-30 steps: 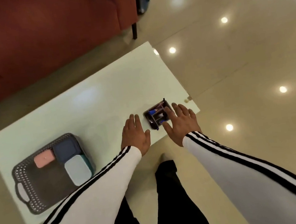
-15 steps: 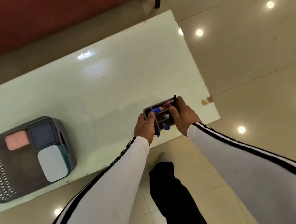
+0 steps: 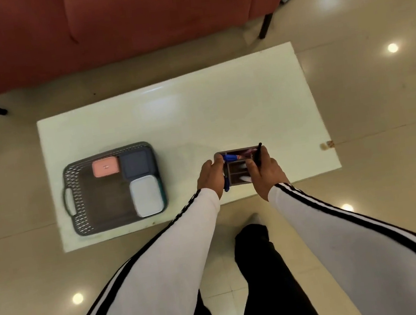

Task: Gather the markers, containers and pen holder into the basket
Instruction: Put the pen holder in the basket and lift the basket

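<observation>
While both hands clamp it, the grey compartmented pen holder (image 3: 238, 167) sits between left hand (image 3: 211, 175) and right hand (image 3: 267, 171). The grey perforated plastic basket (image 3: 74, 193) lies at nine o'clock.

Left hand (image 3: 211, 177) and right hand (image 3: 267, 171) grip a pen holder (image 3: 236, 166) with markers (image 3: 231, 157) above the surface (image 3: 195, 116), right of the basket (image 3: 75, 196).

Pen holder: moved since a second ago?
Yes. The pen holder, gripped by both hands, now sits further from the table's right edge, toward the basket.
</observation>
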